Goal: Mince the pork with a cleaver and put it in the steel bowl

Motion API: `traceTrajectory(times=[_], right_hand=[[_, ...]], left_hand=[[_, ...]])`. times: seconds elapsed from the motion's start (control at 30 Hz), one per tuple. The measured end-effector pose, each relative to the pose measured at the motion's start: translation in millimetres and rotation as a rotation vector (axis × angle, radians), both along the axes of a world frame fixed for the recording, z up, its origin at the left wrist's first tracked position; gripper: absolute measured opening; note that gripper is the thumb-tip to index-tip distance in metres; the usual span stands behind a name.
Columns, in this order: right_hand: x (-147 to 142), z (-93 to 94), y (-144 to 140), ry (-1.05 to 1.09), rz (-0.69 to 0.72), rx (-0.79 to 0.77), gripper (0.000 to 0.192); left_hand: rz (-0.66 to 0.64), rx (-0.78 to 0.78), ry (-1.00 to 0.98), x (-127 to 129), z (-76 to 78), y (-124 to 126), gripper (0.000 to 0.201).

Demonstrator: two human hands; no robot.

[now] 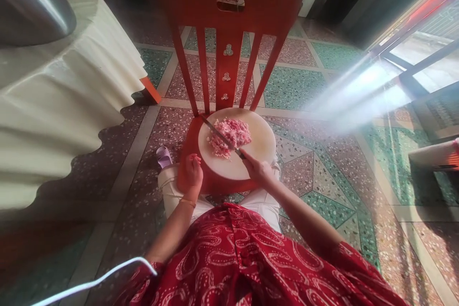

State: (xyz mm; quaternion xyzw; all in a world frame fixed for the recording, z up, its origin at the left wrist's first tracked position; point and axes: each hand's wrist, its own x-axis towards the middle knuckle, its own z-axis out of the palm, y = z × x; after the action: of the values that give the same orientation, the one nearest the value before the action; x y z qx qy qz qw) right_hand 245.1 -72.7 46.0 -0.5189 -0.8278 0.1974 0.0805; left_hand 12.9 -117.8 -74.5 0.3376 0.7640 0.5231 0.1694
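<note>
- Two bare hands at a round pale wooden cutting board (251, 162) set on the seat of a red wooden chair (229, 5).
- Right hand (258, 170), fist closed round the handle of a long steel knife (219, 135), sits at the board's 5 o'clock rim.
- Blade's long axis runs from the grip toward 10 o'clock, across a heap of pink minced meat (230, 136) in the board's upper-left half.
- Meat lies at about 10–11 o'clock from the grip, so right hand is nearer.
- Left hand (193, 172), fingers curled, holds nothing; it rests at the board's 8 o'clock edge. Can't tell if it touches board or seat.
- Hidden: knife handle inside the fist; blade edge contact with the meat unclear.
- Cut off at 10 o'clock of frame: grey metal pot (32, 5) on cream-draped table (53, 105).
</note>
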Motion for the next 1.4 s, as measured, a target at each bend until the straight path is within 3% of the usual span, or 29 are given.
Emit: traceTrajectory(times=[0.1,0.27,0.33,0.47,0.53,0.67,0.77,0.87,0.93,1.03,1.1,1.17,1.27,1.33,1.4], right_hand=[[-6.3,-1.2,4.3,0.180,0.004,0.102,0.048],[-1.1,-30.3,12.2,-0.033,-0.047,-0.070,0.046],[5.8,-22.5,13.7,0.001,-0.067,-0.070,0.043],[9.4,5.1,19.2,0.321,-0.096,0.146,0.046],[8.2,1.7,22.7,0.412,-0.130,0.199,0.048],[14.4,-22.0,26.1,0.199,-0.204,-0.075,0.045],[21.0,-12.6,26.1,0.216,-0.206,-0.091,0.043],[17.9,5.3,26.5,0.421,-0.204,0.089,0.045],[13.1,1.1,27.0,0.490,-0.209,0.122,0.047],[11.4,-25.8,26.0,0.368,-0.244,-0.066,0.045],[15.4,-36.4,24.5,0.321,-0.267,-0.166,0.042],[20.5,-27.8,23.6,0.386,-0.279,-0.144,0.041],[21.6,9.6,26.1,0.526,-0.250,0.049,0.045],[16.3,26.8,30.1,0.597,-0.205,0.204,0.049],[9.3,23.4,33.1,0.599,-0.166,0.275,0.050]], left_hand=[[0.000,-0.019,0.006,2.1,3.1,3.0,0.022],[-0.084,-0.119,0.192,-5.7,7.1,7.1,0.029],[-0.149,-0.136,0.231,-16.2,6.5,16.7,0.031],[-0.269,-0.138,0.332,-34.7,0.5,54.9,0.030],[-0.342,-0.186,0.440,-36.8,-0.8,75.7,0.030],[-0.531,-0.393,0.640,-27.9,4.1,104.0,0.026],[-0.580,-0.462,0.706,-22.0,6.5,112.7,0.029],[-0.552,-0.424,0.623,-24.0,7.7,114.8,0.031],[-0.497,-0.361,0.466,-26.0,12.7,114.5,0.027],[-0.417,-0.173,0.259,-18.0,29.4,115.7,0.021],[-0.430,-0.049,0.220,-3.1,42.5,119.1,0.022],[-0.507,-0.026,0.242,14.6,52.3,123.2,0.024],[-0.557,-0.062,0.294,30.9,56.9,124.1,0.027],[-0.519,-0.041,0.298,30.2,53.7,117.5,0.028],[-0.432,-0.024,0.290,22.6,47.3,104.7,0.027]])
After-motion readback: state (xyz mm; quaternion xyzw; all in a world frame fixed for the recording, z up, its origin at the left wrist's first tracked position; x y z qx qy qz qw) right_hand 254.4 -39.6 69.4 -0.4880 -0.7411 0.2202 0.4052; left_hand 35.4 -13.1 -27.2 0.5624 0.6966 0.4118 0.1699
